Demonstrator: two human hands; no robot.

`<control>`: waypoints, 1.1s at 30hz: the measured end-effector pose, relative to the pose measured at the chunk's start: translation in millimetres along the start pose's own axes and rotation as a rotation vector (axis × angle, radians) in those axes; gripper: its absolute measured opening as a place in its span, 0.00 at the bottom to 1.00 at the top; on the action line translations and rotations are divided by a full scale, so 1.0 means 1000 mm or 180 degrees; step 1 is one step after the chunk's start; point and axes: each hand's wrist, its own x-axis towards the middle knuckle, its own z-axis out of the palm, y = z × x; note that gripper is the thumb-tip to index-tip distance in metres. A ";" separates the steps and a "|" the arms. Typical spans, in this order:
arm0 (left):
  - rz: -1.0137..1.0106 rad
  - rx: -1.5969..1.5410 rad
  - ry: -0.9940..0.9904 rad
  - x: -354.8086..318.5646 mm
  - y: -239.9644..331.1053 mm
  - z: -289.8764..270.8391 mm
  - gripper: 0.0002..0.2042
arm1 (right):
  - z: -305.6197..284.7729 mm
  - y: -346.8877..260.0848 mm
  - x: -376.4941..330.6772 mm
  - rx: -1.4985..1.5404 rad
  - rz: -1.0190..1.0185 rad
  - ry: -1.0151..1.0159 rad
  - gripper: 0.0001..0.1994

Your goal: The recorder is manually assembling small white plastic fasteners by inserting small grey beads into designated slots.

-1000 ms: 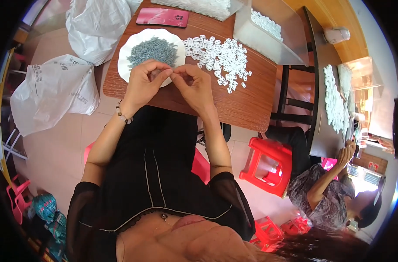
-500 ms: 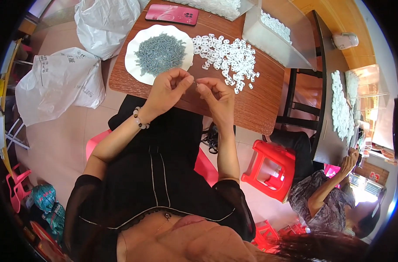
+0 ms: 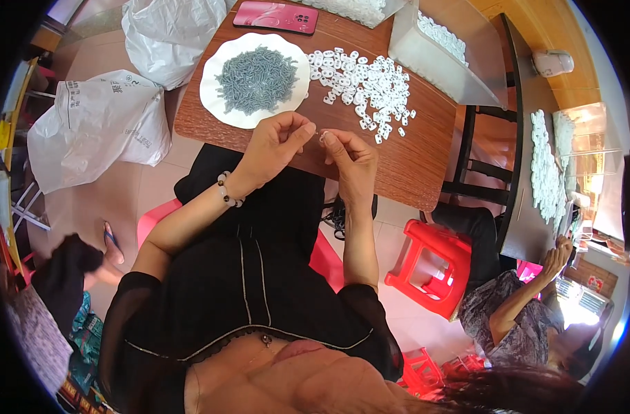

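Since the earlier frames our hands had dropped from over the plate back toward the near table edge, and the view had tilted, so plate and pile sat further up.

Our left hand [image 3: 277, 141] was closed in a pinch, thumb and forefinger tips together, pointing right. Our right hand [image 3: 349, 159] was pinched the same way, pointing left. The fingertips nearly met over the near edge of the table [image 3: 411, 172]. A tiny part [image 3: 321, 135] sat between the two pinches; too small to tell what it was or which hand carried it. A bead bracelet [image 3: 228, 193] was on our left wrist.

Just beyond the left hand: white plate [image 3: 218, 103] heaped with small grey pieces [image 3: 256, 79]. Right of the plate, touching its rim area: loose pile of small white pieces [image 3: 363, 79], spread flat on the wood. Far edge: red phone [image 3: 275, 16], lying flat. Far right: clear bin [image 3: 453, 62] with more white pieces inside.

Left of the table, on the floor: two white bags [image 3: 94, 127], one near, one far. Right of us: red stool [image 3: 429, 265], under the table's right corner. Further right, another person [image 3: 522, 324] sat at a second table [image 3: 529, 228] covered with white pieces, one hand raised at its near end.
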 end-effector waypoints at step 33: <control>0.0209 0.0572 -0.0218 -0.002 -0.006 -0.009 0.08 | -0.002 -0.005 -0.013 -0.0736 -0.0294 -0.0067 0.07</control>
